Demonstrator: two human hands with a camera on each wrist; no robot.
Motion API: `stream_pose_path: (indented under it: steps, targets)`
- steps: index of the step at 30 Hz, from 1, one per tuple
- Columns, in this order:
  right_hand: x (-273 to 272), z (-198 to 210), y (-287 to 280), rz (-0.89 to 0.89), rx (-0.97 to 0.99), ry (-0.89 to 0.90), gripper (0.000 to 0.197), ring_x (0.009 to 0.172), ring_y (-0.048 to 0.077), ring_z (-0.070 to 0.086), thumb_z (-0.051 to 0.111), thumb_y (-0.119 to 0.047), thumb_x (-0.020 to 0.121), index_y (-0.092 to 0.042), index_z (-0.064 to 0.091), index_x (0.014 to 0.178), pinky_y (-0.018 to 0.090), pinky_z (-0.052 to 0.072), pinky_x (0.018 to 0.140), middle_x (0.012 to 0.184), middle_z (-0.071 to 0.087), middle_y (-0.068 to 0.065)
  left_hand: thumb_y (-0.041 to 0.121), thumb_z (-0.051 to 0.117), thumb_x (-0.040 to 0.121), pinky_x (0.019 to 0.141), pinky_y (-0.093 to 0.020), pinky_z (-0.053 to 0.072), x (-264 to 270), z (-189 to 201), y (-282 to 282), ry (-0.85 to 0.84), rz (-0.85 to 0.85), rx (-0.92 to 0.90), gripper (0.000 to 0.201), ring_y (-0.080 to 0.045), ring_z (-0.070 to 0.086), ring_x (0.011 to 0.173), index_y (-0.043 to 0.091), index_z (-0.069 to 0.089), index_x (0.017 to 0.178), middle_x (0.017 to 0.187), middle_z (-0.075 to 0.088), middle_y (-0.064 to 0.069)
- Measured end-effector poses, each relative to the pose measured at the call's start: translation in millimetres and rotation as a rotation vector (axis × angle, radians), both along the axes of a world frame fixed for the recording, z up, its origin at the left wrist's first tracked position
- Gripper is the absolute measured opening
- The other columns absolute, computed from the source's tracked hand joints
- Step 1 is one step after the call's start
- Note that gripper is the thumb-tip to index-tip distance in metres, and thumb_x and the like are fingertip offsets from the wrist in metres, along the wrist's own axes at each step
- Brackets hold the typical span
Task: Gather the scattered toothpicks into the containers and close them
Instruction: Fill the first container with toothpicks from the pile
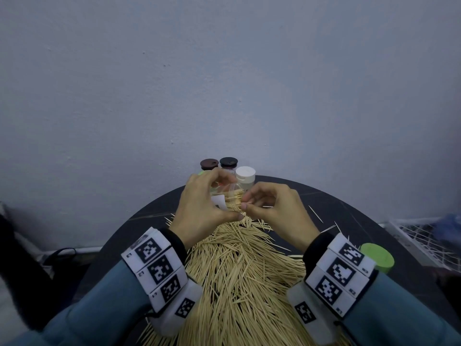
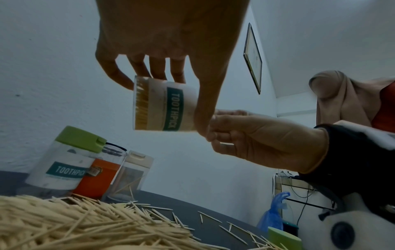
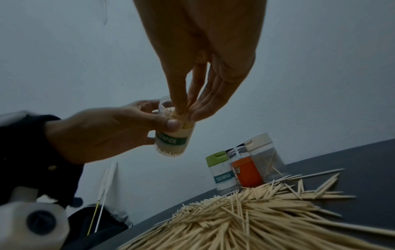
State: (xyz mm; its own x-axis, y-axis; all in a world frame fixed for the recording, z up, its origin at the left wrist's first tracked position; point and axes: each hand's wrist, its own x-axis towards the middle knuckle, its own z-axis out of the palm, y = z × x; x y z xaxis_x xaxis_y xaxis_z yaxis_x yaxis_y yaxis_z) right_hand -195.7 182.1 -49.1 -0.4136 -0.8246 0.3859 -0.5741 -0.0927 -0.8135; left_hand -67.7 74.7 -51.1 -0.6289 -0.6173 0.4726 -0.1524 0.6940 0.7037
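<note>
Left hand (image 1: 204, 206) grips the clear, packed TOOTHPICK container (image 2: 162, 108); right hand (image 1: 277, 211) pinches toothpicks (image 3: 185, 108) into it.

left hand (image 1: 199, 203): raised, fingers and thumb curled round open container (image 2: 162, 104), held tilted | right hand (image 1: 277, 211): raised just right of it, fingertips (image 3: 192, 110) pinched on toothpicks at container mouth | wrists banded with markers

Pale wooden toothpicks (image 1: 239, 270), clear glossy plastic container (image 2: 162, 104), matt dark table (image 1: 354, 216)
</note>
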Motion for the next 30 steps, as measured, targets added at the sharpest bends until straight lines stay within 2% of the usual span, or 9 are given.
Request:
stream_pose_path:
  steps: [5, 10, 13, 16, 19, 21, 26, 28, 30]
  targets:
    - [-0.5, 2.5, 0.2, -0.009, -0.022, 0.041, 0.007, 0.061, -0.001, 0.061, 0.077, -0.010, 0.074, -0.014, 0.071, 0.076, 0.008, 0.047, 0.059, 0.067, 0.066, -0.006, 0.028, 0.093, 0.048, 0.083, -0.042, 0.051, -0.8, -2.2, -1.9, -0.010, -0.007, -0.011, 0.060, -0.015, 0.055, 0.102, 0.039, 0.056, 0.094, 0.101, 0.060, 0.015]
    - [-6.6, 2.1, -1.5, -0.116, -0.086, 0.076, 0.015, 0.061, -0.002, 0.059, 0.078, -0.005, 0.071, -0.015, 0.068, 0.071, 0.005, 0.044, 0.058, 0.063, 0.063, -0.011, 0.027, 0.093, 0.049, 0.072, -0.006, 0.034, -1.4, -0.9, 4.6, -0.067, -0.022, -0.042, 0.060, -0.004, 0.048, 0.099, 0.032, 0.058, 0.097, 0.102, 0.057, 0.014]
    - [-7.6, 2.0, -1.3, -0.118, -0.108, 0.072, 0.016, 0.061, 0.003, 0.061, 0.080, -0.007, 0.069, -0.015, 0.066, 0.071, 0.010, 0.049, 0.060, 0.064, 0.065, -0.008, 0.027, 0.092, 0.049, 0.068, 0.001, 0.031, -0.8, 0.1, 7.0, -0.074, -0.038, -0.035, 0.061, 0.008, 0.044, 0.098, 0.031, 0.059, 0.099, 0.103, 0.057, 0.014]
    - [-5.8, 3.5, 0.8, -0.057, -0.057, 0.054, 0.014, 0.058, 0.001, 0.061, 0.081, -0.013, 0.069, -0.016, 0.067, 0.070, 0.008, 0.047, 0.058, 0.063, 0.067, -0.005, 0.026, 0.093, 0.048, 0.072, -0.003, 0.033, -0.6, -0.2, 6.6, -0.063, -0.035, -0.037, 0.060, 0.005, 0.045, 0.098, 0.031, 0.059, 0.098, 0.102, 0.056, 0.014]
    - [-5.3, 5.5, 2.0, -0.002, 0.008, 0.025, 0.011, 0.060, -0.001, 0.059, 0.080, -0.022, 0.069, -0.017, 0.069, 0.070, 0.008, 0.045, 0.059, 0.066, 0.067, -0.003, 0.022, 0.093, 0.048, 0.079, -0.029, 0.048, -0.3, 0.4, 4.2, -0.029, -0.025, 0.008, 0.060, -0.012, 0.052, 0.101, 0.033, 0.058, 0.096, 0.098, 0.055, 0.018]
    - [-5.5, 6.5, 1.8, 0.017, 0.030, 0.009, 0.011, 0.060, -0.001, 0.057, 0.078, -0.026, 0.070, -0.018, 0.071, 0.071, 0.008, 0.043, 0.057, 0.067, 0.067, -0.003, 0.022, 0.093, 0.047, 0.079, -0.037, 0.051, -0.2, 1.2, 2.9, -0.012, -0.026, 0.035, 0.059, -0.015, 0.055, 0.100, 0.036, 0.058, 0.093, 0.098, 0.057, 0.017]
    - [-8.1, 5.9, 0.1, 0.010, 0.037, 0.013, 0.005, 0.064, 0.007, 0.058, 0.075, -0.026, 0.074, -0.021, 0.074, 0.075, 0.018, 0.044, 0.059, 0.073, 0.070, 0.005, 0.019, 0.092, 0.049, 0.070, -0.023, 0.042, 0.2, 1.9, 4.5, -0.018, -0.039, 0.050, 0.059, -0.005, 0.051, 0.095, 0.032, 0.058, 0.095, 0.098, 0.056, 0.015]
    - [-10.0, 5.3, -0.3, 0.001, 0.027, 0.009, 0.006, 0.067, 0.016, 0.061, 0.076, -0.024, 0.074, -0.020, 0.075, 0.077, 0.024, 0.047, 0.062, 0.074, 0.071, 0.006, 0.019, 0.092, 0.049, 0.069, -0.021, 0.039, 0.5, 2.5, 5.4, -0.019, -0.044, 0.064, 0.059, 0.000, 0.050, 0.093, 0.032, 0.058, 0.095, 0.098, 0.056, 0.015]
    - [-11.6, 5.2, -0.8, -0.004, 0.013, -0.005, 0.007, 0.064, 0.015, 0.060, 0.077, -0.024, 0.073, -0.019, 0.074, 0.077, 0.022, 0.047, 0.061, 0.072, 0.070, 0.004, 0.019, 0.092, 0.050, 0.069, -0.023, 0.040, 0.3, 2.8, 4.9, -0.021, -0.047, 0.071, 0.057, -0.005, 0.052, 0.092, 0.035, 0.057, 0.092, 0.097, 0.058, 0.014]
